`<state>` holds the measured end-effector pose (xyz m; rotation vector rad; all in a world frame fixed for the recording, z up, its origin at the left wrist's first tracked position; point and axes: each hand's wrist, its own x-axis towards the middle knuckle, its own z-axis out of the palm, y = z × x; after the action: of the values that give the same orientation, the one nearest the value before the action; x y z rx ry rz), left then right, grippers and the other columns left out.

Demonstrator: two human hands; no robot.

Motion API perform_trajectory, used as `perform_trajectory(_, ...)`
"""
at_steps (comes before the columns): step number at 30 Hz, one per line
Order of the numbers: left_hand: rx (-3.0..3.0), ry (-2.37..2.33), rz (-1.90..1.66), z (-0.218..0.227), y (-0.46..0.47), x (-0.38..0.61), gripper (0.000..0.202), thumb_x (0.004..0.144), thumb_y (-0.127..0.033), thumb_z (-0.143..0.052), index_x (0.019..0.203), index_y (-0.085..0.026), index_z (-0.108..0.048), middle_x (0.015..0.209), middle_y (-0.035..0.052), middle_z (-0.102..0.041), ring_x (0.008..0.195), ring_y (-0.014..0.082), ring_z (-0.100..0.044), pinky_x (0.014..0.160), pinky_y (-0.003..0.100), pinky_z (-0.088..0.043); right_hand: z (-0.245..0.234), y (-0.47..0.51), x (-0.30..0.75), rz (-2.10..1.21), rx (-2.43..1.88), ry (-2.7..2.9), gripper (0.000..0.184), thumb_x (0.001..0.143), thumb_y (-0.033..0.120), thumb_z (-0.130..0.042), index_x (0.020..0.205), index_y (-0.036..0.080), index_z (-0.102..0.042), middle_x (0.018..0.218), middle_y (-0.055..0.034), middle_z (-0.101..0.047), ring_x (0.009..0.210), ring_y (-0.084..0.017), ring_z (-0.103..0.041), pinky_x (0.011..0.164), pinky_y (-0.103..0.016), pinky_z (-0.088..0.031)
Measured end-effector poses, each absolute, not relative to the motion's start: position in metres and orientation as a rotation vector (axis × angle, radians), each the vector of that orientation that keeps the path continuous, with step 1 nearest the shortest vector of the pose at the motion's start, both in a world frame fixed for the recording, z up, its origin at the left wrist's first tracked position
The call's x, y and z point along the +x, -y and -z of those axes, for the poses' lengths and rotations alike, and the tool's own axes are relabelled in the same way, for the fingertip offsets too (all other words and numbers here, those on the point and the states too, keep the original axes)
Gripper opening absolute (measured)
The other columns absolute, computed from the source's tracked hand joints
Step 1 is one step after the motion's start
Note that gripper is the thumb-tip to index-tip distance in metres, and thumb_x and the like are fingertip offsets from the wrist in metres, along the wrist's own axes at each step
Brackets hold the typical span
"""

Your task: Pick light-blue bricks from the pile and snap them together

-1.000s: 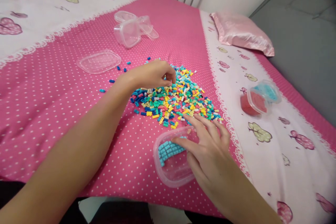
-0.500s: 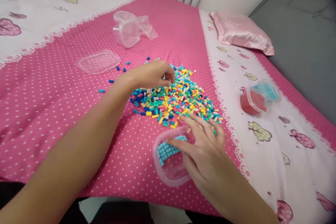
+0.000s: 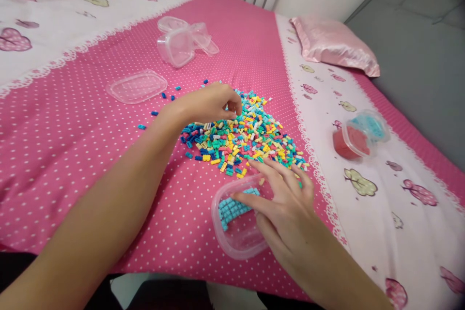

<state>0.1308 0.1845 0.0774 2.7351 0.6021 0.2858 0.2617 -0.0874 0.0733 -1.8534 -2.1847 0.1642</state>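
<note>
Over the heap of small multicoloured building bricks point(image 3: 250, 131) my left hand point(image 3: 218, 101) is bent at the wrist, its fingers curled down and closed. Whatever may be between the fingertips is hidden. My right hand point(image 3: 286, 203) lies over the right side of a clear plastic container point(image 3: 240, 249), fingers spread and apart. Its index finger touches or hovers just above light-blue bricks point(image 3: 236, 208) set in neat rows inside. The other fingers reach past the container's far rim towards the heap. Part of the container is hidden under this hand.
A clear lid point(image 3: 138, 86) lies to the left on the pink dotted bedspread, with a few stray blue bricks nearby. Empty clear containers point(image 3: 178, 46) and lids are stacked behind. To the right stand a container of red bricks point(image 3: 348, 143) and one of blue bricks point(image 3: 370, 126). A pink pillow point(image 3: 334, 46) is at the back.
Almost nothing differs. The right hand has shifted very slightly to the right, and the left hand stays over the heap.
</note>
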Motion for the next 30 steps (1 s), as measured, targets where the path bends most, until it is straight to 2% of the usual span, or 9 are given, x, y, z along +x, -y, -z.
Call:
perform_trajectory(4,2.733,-0.665,-0.269,-0.082,-0.186,0.124,0.024,0.087,-0.023,-0.061,0.104,-0.020,-0.079,0.094,0.0028,-0.078,0.079,0.0153,-0.067,0.072,0.025,-0.043,-0.093,0.093,0.286,-0.152,-1.777,2.081,0.047,0.101,0.014,-0.042,0.129,0.043,-0.067,0.156,0.0001,-0.047,0.147,-0.028,-0.040,0.114,-0.057,-0.036)
perform_trajectory(7,2.712,-0.737,-0.264,-0.085,-0.187,0.119,0.025,0.086,-0.023,-0.062,0.105,-0.021,-0.079,0.095,0.0029,-0.078,0.078,0.0159,-0.066,0.073,0.025,-0.043,-0.099,0.091,0.308,-0.166,-1.821,1.901,0.035,0.105,0.022,-0.043,0.124,0.040,-0.066,0.145,0.0002,-0.054,0.139,-0.023,-0.048,0.111,-0.047,-0.041)
perform_trajectory(12,2.741,-0.739,-0.288,-0.087,-0.189,0.118,0.024,0.084,-0.020,-0.063,0.101,-0.021,-0.080,0.087,0.0021,-0.077,0.075,0.0154,-0.065,0.070,0.025,-0.042,-0.084,0.075,0.317,-0.269,-1.756,1.779,0.026,0.106,0.026,-0.043,0.108,0.031,-0.068,0.131,-0.0038,-0.060,0.131,-0.023,-0.053,0.111,-0.047,-0.042)
perform_trajectory(17,2.709,-0.762,-0.420,-0.089,-0.183,0.120,0.022,0.089,-0.023,-0.059,0.098,-0.019,-0.078,0.084,0.0027,-0.076,0.075,0.0163,-0.065,0.070,0.027,-0.044,-0.074,0.071,0.312,-0.465,-1.661,1.742,0.027,0.108,0.038,-0.041,0.123,0.027,-0.061,0.135,-0.0079,-0.062,0.132,-0.023,-0.055,0.114,-0.049,-0.043)
perform_trajectory(20,2.665,-0.811,-0.565,-0.085,-0.172,0.114,0.021,0.089,-0.023,-0.057,0.097,-0.020,-0.076,0.088,0.0026,-0.077,0.079,0.0170,-0.067,0.075,0.028,-0.047,-0.071,0.073,0.317,-0.654,-1.651,1.706,0.040,0.108,0.049,-0.043,0.140,0.028,-0.053,0.145,-0.0101,-0.061,0.137,-0.025,-0.056,0.116,-0.051,-0.044)
perform_trajectory(22,2.616,-0.881,-0.707,-0.077,-0.162,0.106,0.022,0.092,-0.026,-0.054,0.099,-0.020,-0.074,0.092,0.0036,-0.077,0.083,0.0183,-0.068,0.080,0.030,-0.050,-0.069,0.074,0.322,-0.808,-1.616,1.771,0.059,0.101,0.057,-0.055,0.152,0.029,-0.046,0.157,-0.0121,-0.053,0.145,-0.028,-0.051,0.119,-0.053,-0.042)
perform_trajectory(26,2.466,-1.080,-1.045,-0.055,-0.133,0.080,0.029,0.099,-0.034,-0.046,0.110,-0.020,-0.069,0.105,0.0082,-0.076,0.098,0.0233,-0.068,0.095,0.038,-0.050,-0.064,0.071,0.323,-0.878,-1.571,1.970,0.123,0.061,0.055,-0.095,0.164,0.029,-0.033,0.169,-0.0155,-0.035,0.156,-0.035,-0.033,0.123,-0.056,-0.034)
perform_trajectory(28,2.392,-1.143,-1.143,-0.044,-0.115,0.064,0.031,0.102,-0.035,-0.041,0.113,-0.022,-0.067,0.102,0.0071,-0.075,0.098,0.0236,-0.068,0.095,0.039,-0.051,-0.060,0.069,0.319,-0.857,-1.574,2.012,0.130,0.054,0.047,-0.100,0.164,0.029,-0.033,0.170,-0.0159,-0.033,0.158,-0.035,-0.029,0.125,-0.056,-0.031)
perform_trajectory(30,2.315,-1.214,-1.219,-0.034,-0.096,0.048,0.032,0.104,-0.035,-0.037,0.115,-0.023,-0.065,0.102,0.0069,-0.074,0.100,0.0245,-0.068,0.095,0.040,-0.052,-0.057,0.068,0.315,-0.843,-1.560,2.044,0.123,0.058,0.040,-0.099,0.163,0.027,-0.035,0.169,-0.0165,-0.035,0.158,-0.034,-0.029,0.125,-0.056,-0.029)
